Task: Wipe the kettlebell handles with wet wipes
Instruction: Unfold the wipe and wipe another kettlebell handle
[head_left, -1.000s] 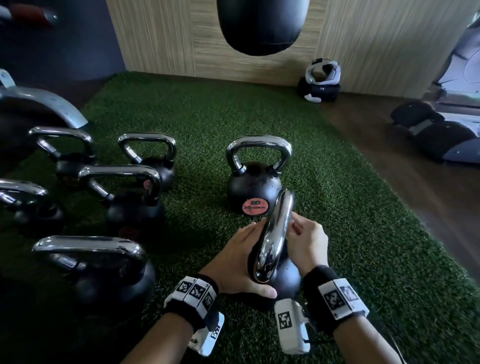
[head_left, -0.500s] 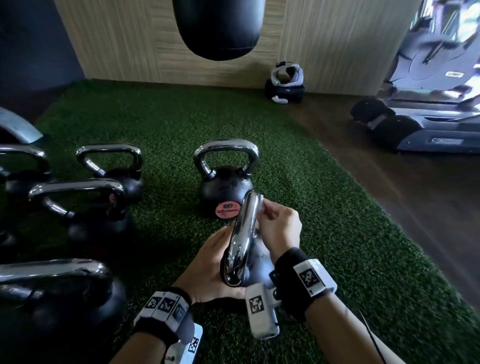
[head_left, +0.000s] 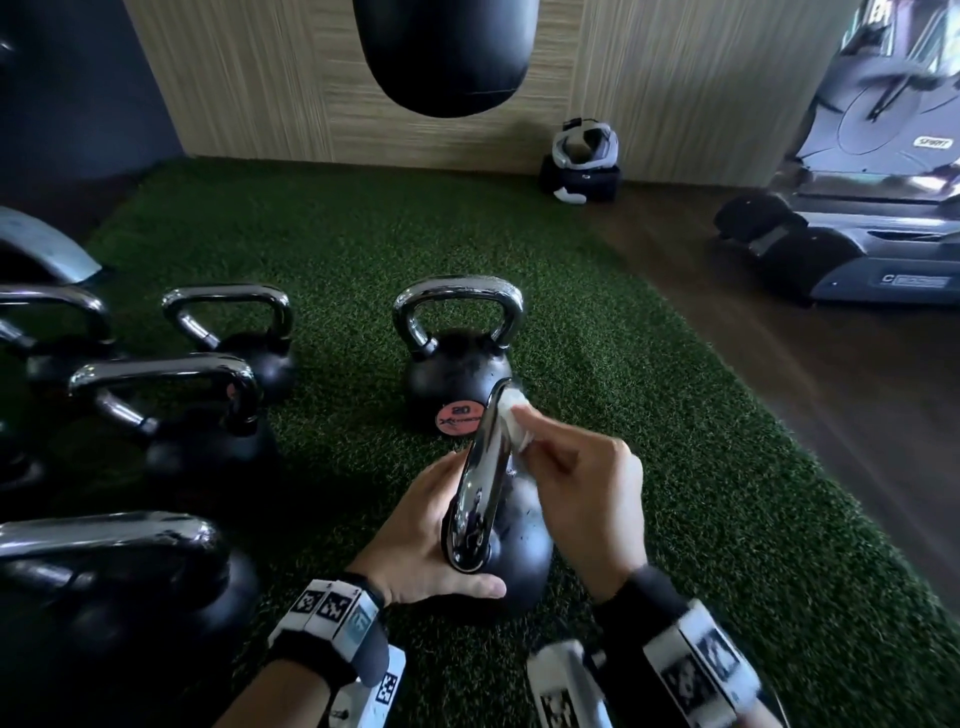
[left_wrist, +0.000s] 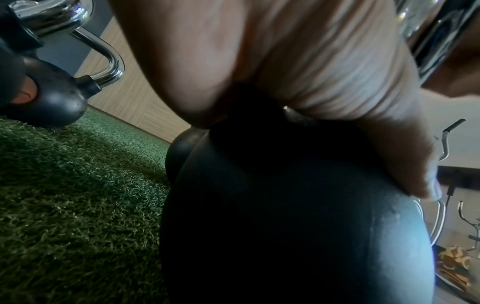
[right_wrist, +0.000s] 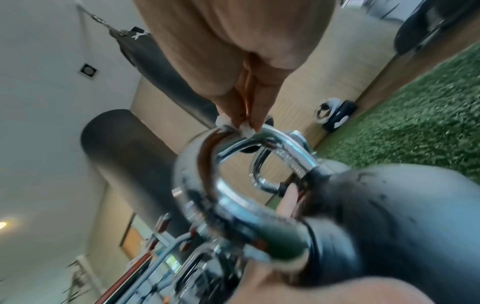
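A black kettlebell (head_left: 522, 545) with a chrome handle (head_left: 480, 478) stands on green turf just in front of me. My left hand (head_left: 431, 540) cups its body, palm against the ball and thumb laid across the near side (left_wrist: 337, 102). My right hand (head_left: 576, 478) pinches a small white wet wipe (head_left: 514, 415) and presses it on the far top of the handle (right_wrist: 246, 127). In the right wrist view the fingertips (right_wrist: 249, 115) hold the wipe against the chrome loop.
A second kettlebell (head_left: 457, 364) with a pink 20 label stands just beyond. Several more kettlebells (head_left: 208, 415) crowd the left. A black punching bag (head_left: 447, 52) hangs ahead. A treadmill (head_left: 857, 234) and wooden floor lie right of the turf.
The view has turned slightly to the right. My right hand has slid the wipe up along the handle toward its far end. The left hand stays on the kettlebell's body.
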